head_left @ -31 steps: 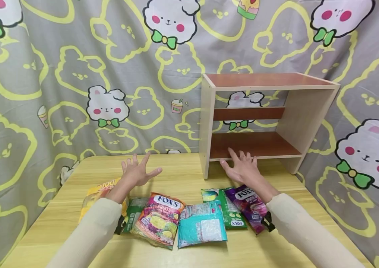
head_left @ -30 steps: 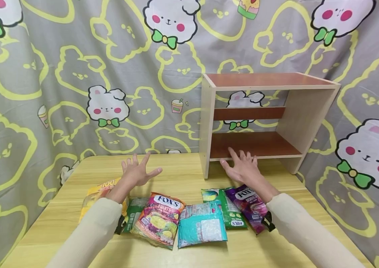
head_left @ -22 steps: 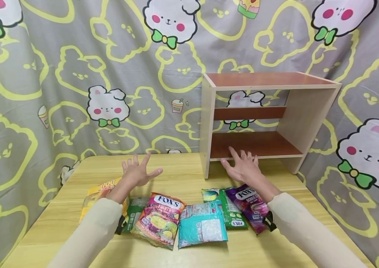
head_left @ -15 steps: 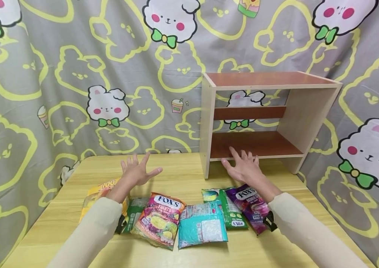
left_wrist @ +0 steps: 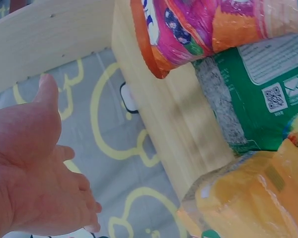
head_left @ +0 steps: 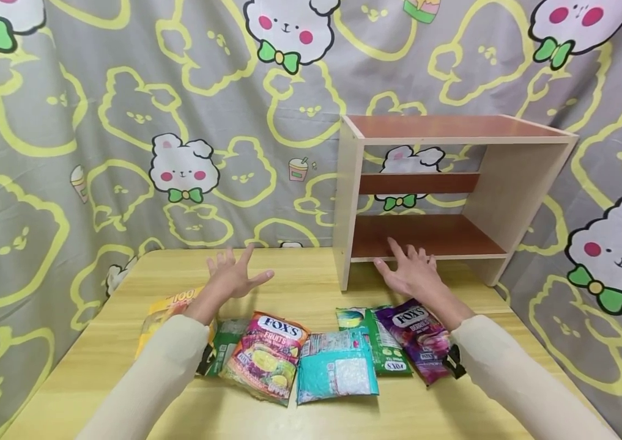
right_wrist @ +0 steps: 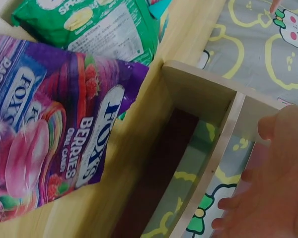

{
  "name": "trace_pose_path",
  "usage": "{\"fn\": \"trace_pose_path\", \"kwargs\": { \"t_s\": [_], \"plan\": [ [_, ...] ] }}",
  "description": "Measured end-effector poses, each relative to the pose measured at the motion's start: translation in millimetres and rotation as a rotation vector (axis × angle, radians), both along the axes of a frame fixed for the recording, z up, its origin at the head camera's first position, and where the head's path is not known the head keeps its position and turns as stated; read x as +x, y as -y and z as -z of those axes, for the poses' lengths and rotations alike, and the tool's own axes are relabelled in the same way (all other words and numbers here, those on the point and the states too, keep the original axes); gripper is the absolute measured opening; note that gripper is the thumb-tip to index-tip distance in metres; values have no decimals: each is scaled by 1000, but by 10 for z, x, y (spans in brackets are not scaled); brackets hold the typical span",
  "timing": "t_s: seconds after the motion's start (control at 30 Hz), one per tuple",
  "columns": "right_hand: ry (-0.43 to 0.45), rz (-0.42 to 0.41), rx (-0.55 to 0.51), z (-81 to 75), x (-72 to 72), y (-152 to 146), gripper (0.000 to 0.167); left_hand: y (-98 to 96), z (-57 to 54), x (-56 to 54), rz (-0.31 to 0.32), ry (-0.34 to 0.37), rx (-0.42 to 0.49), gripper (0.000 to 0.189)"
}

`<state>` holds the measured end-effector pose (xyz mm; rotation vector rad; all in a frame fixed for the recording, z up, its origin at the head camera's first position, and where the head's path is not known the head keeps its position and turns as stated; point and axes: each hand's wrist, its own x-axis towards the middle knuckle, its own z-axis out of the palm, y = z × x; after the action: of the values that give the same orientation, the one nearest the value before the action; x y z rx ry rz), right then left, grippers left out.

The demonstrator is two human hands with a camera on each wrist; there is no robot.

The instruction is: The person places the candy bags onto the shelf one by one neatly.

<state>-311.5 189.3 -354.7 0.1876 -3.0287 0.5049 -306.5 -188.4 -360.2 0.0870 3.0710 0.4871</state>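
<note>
Fingers spread, my left hand (head_left: 232, 276) hovers above the table behind a yellow bag (head_left: 170, 305) and holds nothing. My right hand (head_left: 413, 274), also with fingers spread and holding nothing, hangs in front of the shelf unit's lower board. Below the right wrist lies a purple Fox's Berries candy bag (head_left: 419, 342), overlapping a green candy bag (head_left: 386, 348). Toward the middle are a teal bag (head_left: 337, 366), printed back up, and an orange-purple Fox's Fruits bag (head_left: 268, 357). Another green bag (left_wrist: 268, 94) lies partly under the Fruits bag. The left forearm hides part of the yellow bag.
A wooden shelf unit (head_left: 348, 208) with red-brown boards stands at the back right of the table (head_left: 288, 421). A grey cartoon-print curtain (head_left: 266, 122) hangs behind and along both sides. Black straps show at both wrists.
The head view has shifted slightly, so the whole scene sits a little further right and the curtain's upper figures higher. Both hands keep their spread pose; the bags stay where they lay.
</note>
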Motion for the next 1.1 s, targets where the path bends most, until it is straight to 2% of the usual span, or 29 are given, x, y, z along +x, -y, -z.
{"fn": "trace_pose_path", "kwargs": {
  "t_s": [0.23,0.53,0.73,0.93,1.0,1.1],
  "plan": [
    [12,19,6,-79,-43,-210,83,-247,-99,-55,23,19,-5,97],
    [95,79,11,-257,-79,-622,93,-712,-93,-137,65,5,-58,95],
    [133,165,-8,-334,-151,-1010,102,-1086,-129,-269,71,-49,-57,97],
    [156,277,-22,-366,-259,-1447,109,-1479,-173,-343,87,-68,81,98],
    [169,312,-44,-339,-280,-1566,109,-1586,-152,-357,94,-76,150,98],
    [176,376,-99,-236,-278,-1706,108,-1732,-49,-363,86,-90,259,98]
  ]
}}
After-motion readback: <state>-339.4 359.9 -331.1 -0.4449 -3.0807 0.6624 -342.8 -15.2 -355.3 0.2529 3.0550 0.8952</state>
